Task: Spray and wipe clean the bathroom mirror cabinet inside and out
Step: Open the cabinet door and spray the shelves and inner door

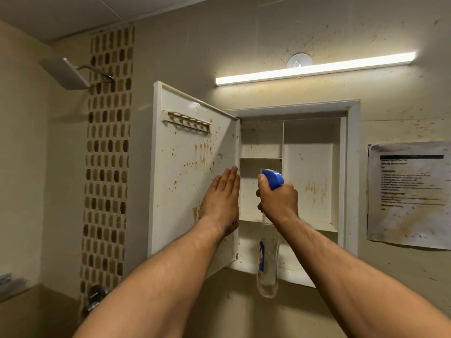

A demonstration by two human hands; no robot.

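The white wall cabinet [352,167] hangs open at eye level, its shelves bare and spotted with brown stains. Its door [185,172] swings out to the left, inner face toward me, streaked with rusty drips and carrying a small rack near the top. My left hand [223,198] lies flat against the door's inner face near the hinge edge, fingers together and pointing up. My right hand [278,198] grips a clear spray bottle [267,269] with a blue trigger head, nozzle aimed into the cabinet's left compartments. No cloth is visible.
A lit tube light [314,68] runs above the cabinet, with a suction hook over it. A stained paper notice [410,193] is stuck on the right wall. A shower head [66,73], a mosaic tile strip [107,154] and a tap [96,297] are at left.
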